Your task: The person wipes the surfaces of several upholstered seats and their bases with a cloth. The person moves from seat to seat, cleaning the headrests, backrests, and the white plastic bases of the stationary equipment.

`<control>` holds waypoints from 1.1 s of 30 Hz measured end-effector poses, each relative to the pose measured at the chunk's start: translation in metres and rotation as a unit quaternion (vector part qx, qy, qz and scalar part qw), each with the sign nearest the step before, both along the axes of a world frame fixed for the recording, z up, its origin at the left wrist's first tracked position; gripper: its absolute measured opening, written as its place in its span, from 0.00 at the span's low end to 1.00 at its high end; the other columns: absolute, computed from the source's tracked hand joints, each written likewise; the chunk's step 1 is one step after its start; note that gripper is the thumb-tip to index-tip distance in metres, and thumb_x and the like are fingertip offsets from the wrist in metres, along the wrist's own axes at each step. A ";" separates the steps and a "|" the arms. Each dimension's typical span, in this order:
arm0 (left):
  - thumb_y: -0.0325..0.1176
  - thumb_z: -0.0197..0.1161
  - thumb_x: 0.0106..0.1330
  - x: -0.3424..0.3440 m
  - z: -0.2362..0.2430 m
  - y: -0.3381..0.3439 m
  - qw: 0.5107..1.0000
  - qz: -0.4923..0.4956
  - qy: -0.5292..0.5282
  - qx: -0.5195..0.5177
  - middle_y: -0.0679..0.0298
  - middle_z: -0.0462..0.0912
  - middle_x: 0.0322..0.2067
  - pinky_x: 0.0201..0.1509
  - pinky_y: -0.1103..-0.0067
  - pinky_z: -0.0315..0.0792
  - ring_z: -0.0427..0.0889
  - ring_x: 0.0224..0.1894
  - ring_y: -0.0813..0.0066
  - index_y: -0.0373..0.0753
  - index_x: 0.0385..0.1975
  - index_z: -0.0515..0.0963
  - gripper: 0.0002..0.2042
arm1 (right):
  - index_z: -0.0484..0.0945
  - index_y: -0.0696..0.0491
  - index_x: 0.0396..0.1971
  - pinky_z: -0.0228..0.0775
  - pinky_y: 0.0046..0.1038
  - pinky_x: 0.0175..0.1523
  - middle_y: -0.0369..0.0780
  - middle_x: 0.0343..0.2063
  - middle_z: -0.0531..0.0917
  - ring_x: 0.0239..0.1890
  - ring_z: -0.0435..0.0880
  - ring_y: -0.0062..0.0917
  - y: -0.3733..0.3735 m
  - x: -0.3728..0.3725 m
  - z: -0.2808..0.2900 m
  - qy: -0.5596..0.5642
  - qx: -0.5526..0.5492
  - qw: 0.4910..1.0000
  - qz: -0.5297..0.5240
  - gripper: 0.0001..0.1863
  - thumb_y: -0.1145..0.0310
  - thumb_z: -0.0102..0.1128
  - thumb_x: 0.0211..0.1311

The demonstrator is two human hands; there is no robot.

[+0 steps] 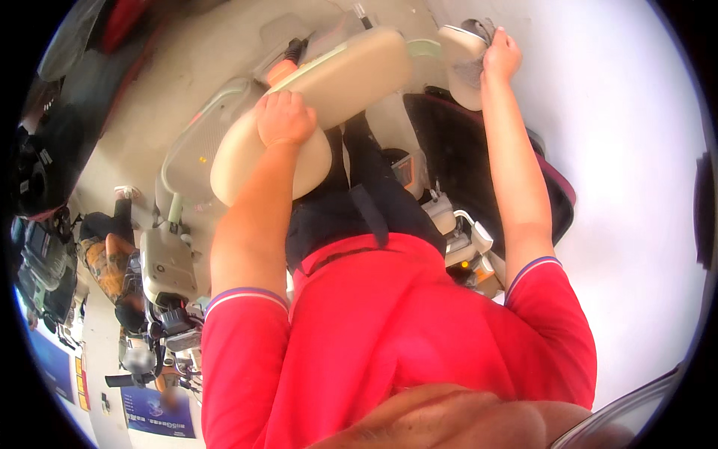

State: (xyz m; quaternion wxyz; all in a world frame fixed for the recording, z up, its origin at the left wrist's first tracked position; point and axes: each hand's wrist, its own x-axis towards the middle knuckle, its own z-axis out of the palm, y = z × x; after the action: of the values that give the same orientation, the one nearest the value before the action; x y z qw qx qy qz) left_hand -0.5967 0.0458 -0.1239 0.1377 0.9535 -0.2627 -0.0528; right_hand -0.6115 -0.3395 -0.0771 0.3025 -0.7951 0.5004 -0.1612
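My left hand grips the long cream padded seat from above, fingers curled against its surface. My right hand is closed on a small cream piece with crumpled grey material, held high at the right beside a white wall. An orange part with a black coil shows just behind the seat. Below the seat are my dark-clothed legs, and the underside of the seat is hidden.
Pale scooters crowd the left, where another person in a patterned top is low down. A black panel lies to the right behind my legs. The white wall runs along the right, and dark vehicles line the far left.
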 end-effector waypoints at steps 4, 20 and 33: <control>0.35 0.57 0.44 -0.004 -0.005 0.002 1.000 0.009 0.021 -0.010 0.64 0.76 0.24 0.48 0.70 0.67 0.75 0.33 0.66 0.42 0.17 0.72 0.05 | 0.69 0.60 0.15 0.59 0.31 0.29 0.38 0.13 0.71 0.20 0.64 0.24 0.018 0.006 0.008 -0.010 0.034 0.998 -0.056 0.21 0.58 0.54 0.58; 0.36 0.57 0.45 -0.004 -0.006 -0.004 0.999 0.020 0.047 0.004 0.64 0.76 0.24 0.51 0.69 0.67 0.76 0.35 0.66 0.42 0.18 0.71 0.06 | 0.78 0.60 0.28 0.67 0.30 0.40 0.44 0.25 0.81 0.30 0.77 0.32 0.009 0.000 -0.014 0.027 -0.019 0.995 0.089 0.21 0.53 0.55 0.56; 0.36 0.57 0.50 0.003 0.010 -0.004 0.985 0.064 0.093 0.133 0.62 0.78 0.25 0.50 0.70 0.68 0.77 0.36 0.64 0.42 0.22 0.75 0.06 | 0.77 0.54 0.33 0.67 0.27 0.36 0.36 0.31 0.79 0.30 0.75 0.23 -0.004 0.021 0.010 -0.157 0.356 0.909 -0.149 0.15 0.57 0.50 0.64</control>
State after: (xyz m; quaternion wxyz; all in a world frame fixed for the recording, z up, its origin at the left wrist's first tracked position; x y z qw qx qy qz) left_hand -0.5939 0.0423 -0.1138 0.0367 0.9692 -0.1775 -0.1667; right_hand -0.5903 -0.3438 -0.0670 0.6125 -0.5150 0.5836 -0.1379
